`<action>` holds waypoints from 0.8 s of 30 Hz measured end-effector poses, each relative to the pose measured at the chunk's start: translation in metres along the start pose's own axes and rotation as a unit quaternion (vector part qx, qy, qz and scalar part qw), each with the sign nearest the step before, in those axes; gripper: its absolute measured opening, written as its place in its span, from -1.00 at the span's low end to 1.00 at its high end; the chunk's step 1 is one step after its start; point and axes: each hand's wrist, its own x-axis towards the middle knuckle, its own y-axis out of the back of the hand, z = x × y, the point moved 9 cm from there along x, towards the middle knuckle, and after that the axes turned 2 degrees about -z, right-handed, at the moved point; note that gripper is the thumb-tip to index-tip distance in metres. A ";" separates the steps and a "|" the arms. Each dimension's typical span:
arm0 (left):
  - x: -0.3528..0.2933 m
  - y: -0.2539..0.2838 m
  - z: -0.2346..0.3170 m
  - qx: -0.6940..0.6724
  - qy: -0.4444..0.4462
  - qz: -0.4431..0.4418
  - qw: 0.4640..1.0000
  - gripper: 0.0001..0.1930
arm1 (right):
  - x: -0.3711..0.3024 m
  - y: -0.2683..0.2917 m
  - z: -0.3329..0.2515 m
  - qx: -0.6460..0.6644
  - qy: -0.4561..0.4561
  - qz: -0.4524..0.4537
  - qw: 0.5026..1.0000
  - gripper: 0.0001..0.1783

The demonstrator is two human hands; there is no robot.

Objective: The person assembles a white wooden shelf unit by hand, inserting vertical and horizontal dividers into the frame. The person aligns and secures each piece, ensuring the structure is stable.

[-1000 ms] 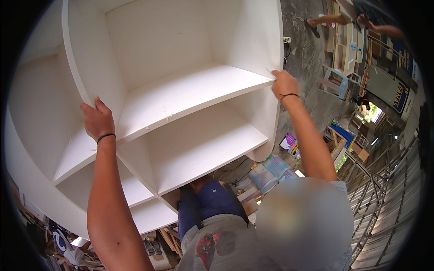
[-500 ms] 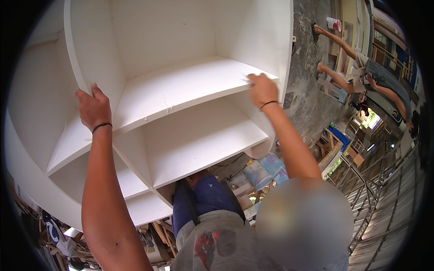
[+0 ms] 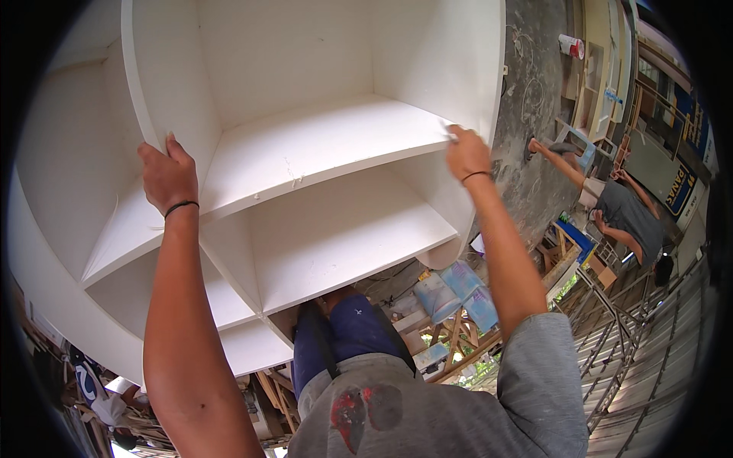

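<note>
A large white shelving cabinet (image 3: 343, 126) with several compartments fills the left and middle of the view. My left hand (image 3: 169, 174) is closed round the front edge of its upright divider (image 3: 140, 99), thumb pointing up. At the right end of the middle shelf (image 3: 328, 149), my right hand (image 3: 467, 154) is closed at the front edge, near the side panel. A small pale tip shows at its fingers; what it is, I cannot make out. White crumbs or shavings (image 3: 296, 182) lie along the shelf's front edge.
Right of the cabinet is a stained grey floor (image 3: 527, 114) with a white-and-red can (image 3: 571, 46). Another person (image 3: 622, 217) in a grey shirt is at the right. Pale blue tubs (image 3: 449, 292) and wood scraps lie behind my right arm. Someone else (image 3: 111, 404) shows at lower left.
My right hand has moved right along the shelf edge. The cabinet and my left hand sit slightly further right in view. The other person at the right has moved lower in the picture.
</note>
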 end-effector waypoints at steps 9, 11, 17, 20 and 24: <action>0.000 -0.004 -0.012 0.003 0.009 -0.007 1.000 -0.58 | -0.047 0.015 -0.166 0.206 0.115 -0.006 0.972 -0.77; 0.001 0.001 -0.008 0.001 0.004 0.002 1.000 -0.57 | 0.004 0.016 -0.056 0.056 0.040 -0.022 0.997 -0.63; -0.002 0.000 -0.003 0.008 0.008 -0.008 1.000 -0.55 | -0.002 -0.014 -0.053 0.021 -0.013 -0.111 0.994 -0.61; 0.000 -0.005 -0.003 0.010 -0.001 -0.005 1.000 -0.55 | -0.053 -0.015 -0.186 0.070 0.106 -0.172 0.977 -0.61; 0.001 -0.005 -0.011 0.005 0.004 0.002 1.000 -0.59 | -0.035 0.003 -0.158 0.158 0.092 -0.130 0.974 -0.62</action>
